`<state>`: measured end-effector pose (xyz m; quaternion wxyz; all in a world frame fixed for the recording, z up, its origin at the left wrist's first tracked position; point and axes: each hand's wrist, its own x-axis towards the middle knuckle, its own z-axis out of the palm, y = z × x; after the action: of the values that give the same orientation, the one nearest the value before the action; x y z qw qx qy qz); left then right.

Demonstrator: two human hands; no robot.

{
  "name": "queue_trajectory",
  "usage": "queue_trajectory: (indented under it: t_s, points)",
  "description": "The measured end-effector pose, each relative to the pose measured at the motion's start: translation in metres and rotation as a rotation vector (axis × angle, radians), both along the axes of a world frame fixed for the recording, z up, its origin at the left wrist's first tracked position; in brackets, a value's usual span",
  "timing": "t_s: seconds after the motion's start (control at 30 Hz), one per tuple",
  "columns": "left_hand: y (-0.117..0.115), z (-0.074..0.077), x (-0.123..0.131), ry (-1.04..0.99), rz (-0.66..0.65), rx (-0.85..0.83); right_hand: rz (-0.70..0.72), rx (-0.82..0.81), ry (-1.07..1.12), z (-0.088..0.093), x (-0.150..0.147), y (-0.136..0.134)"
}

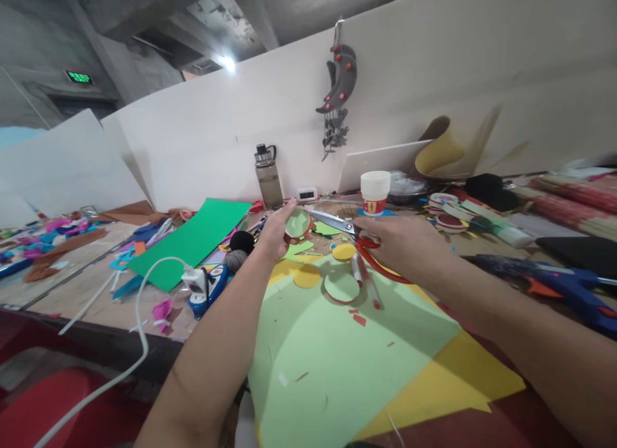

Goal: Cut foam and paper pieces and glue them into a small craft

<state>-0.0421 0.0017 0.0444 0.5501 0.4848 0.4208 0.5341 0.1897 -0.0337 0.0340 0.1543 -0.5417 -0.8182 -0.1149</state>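
Left grip around one red-rimmed disc, right grip around one pair of scissors

- We see a brownish water bottle standing far away against the white wall panel, with a small white clock just to its right.
- A stack of paper cups stands far, a little right of the middle.
- A dark green sheet lies on the left.
- A light green sheet lies near us, partly over a yellow sheet.
- We notice a blue glue gun at the right.
- A white cable curves from the near left up to a white plug.
- A grey moon ornament hangs on the wall panel.
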Motion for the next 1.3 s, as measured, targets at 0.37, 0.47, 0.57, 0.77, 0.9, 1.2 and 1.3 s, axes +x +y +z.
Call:
queue_trajectory:
  t_s: [0.37,0.47,0.57,0.77,0.9,1.2,1.3]
  points:
    - [0.001,0.001,-0.003,-0.015,-0.031,-0.066,0.001,0.002,-0.019,0.001,0.003,0.002]
    - [-0.001,0.003,-0.003,-0.006,-0.052,-0.076,0.012,0.009,-0.01,0.003,0.004,0.002]
    - [-0.002,0.005,-0.004,0.003,-0.055,-0.068,0.007,0.011,0.022,0.006,0.003,-0.001]
    - [-0.003,0.008,-0.007,0.007,-0.024,-0.051,-0.01,-0.023,0.082,0.01,0.001,-0.006]
    - [-0.001,0.006,-0.009,-0.004,0.035,0.029,0.022,-0.048,0.135,0.008,0.002,-0.003]
    - [0.011,-0.01,-0.006,0.098,0.173,0.356,0.216,-0.488,0.546,0.015,-0.008,-0.014]
    - [0.008,-0.011,-0.003,0.17,0.155,0.481,0.222,-0.619,0.618,0.018,-0.011,-0.021]
